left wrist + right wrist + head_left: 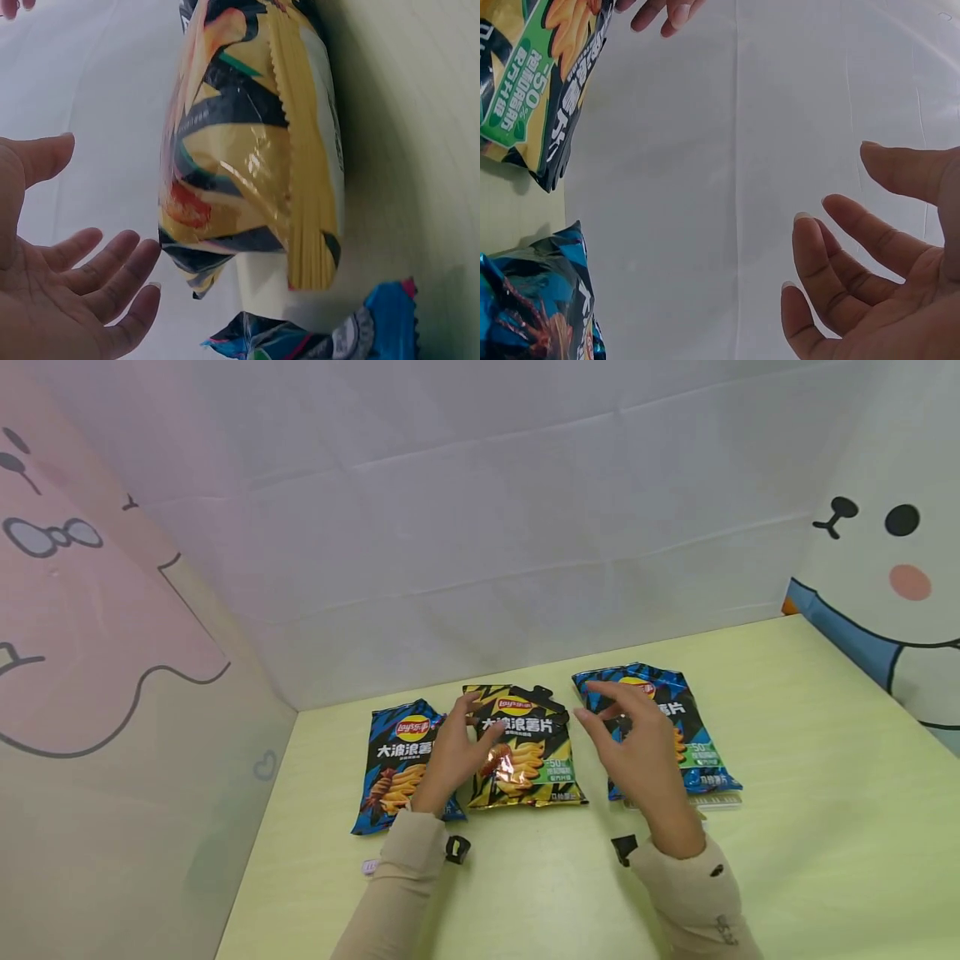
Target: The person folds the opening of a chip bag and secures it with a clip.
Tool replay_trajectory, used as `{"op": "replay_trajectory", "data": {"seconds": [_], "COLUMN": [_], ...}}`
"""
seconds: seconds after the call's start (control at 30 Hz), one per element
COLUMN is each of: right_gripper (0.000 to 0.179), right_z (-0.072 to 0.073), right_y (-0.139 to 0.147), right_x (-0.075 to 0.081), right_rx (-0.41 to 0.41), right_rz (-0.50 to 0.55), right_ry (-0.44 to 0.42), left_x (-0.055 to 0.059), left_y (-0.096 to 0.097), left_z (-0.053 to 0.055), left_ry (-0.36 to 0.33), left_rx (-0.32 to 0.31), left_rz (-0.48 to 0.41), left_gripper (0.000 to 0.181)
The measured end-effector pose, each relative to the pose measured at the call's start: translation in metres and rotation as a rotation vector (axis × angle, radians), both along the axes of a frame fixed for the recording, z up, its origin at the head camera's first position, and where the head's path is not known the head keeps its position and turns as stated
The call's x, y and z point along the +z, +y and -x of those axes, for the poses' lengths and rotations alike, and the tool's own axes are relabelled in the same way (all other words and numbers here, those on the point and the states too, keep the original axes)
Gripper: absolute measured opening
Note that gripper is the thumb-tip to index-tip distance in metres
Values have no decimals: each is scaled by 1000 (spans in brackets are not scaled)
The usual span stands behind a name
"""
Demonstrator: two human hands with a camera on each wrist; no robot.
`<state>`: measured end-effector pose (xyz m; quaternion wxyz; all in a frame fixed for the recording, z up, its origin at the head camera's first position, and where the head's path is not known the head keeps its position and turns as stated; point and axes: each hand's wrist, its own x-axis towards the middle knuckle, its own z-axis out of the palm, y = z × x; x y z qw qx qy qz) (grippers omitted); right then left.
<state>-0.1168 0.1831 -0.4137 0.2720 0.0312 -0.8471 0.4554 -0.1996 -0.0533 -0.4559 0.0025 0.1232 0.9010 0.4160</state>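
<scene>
1. On the counter [787, 710], mid of a row of three: yellow bag [525, 752], nr the back wall. Can't tell if flat or propped.
2. Looks v. light & puffy, prob. mostly air; soft film, likely slippery w/ that gloss. Contents prob. brittle: don't squeeze the middle.
3. Best hold: pinch by the crimped seal [311, 225], or cradle both sides w/ flat fingers.
4. At its upper R corner, black clip-like piece [551, 702]; prob. stiffer than the film. Can't tell how firmly attached.
5. Reads "Lay's 乐事" on red/yellow logo, "大波浪薯片" below, "-50%" on green panel; smaller print too blurry.
6. Left hand [457, 752] over the bag's L side: thumb & fingers apart, nothing gripped; contact unclear.
7. Right hand [637, 752] in front of right blue bag [697, 735]: fingers apart too, slightly bent, nothing between.
8. On that bag, "薯片" & "-50%" legible, rest partly hidden.
9. Further L, left blue bag [397, 760]: same logo, "大波浪薯" legible.
10. Under right blue bag's lower edge, white strip [723, 802], marks illegible. On R cuff [693, 893], dark lettering, unreadable.
</scene>
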Motion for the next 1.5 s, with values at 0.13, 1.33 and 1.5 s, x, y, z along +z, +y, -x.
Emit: {"op": "replay_trajectory", "data": {"seconds": [0.13, 1.33, 1.5], "right_gripper": [38, 63, 66], "right_z": [0, 0, 0], "right_y": [12, 75, 84], "right_x": [-1, -14, -17], "right_rx": [-33, -159, -172], "right_rz": [-7, 27, 32], "right_ry": [-27, -386, -416], "left_x": [1, -5, -7], "left_y": [6, 67, 77], "left_z": [-2, -12, -13], "left_ry": [19, -31, -37], "left_rx": [-30, -178, -197], "left_rz": [-8, -101, -104], "left_gripper": [68, 64, 62]}}
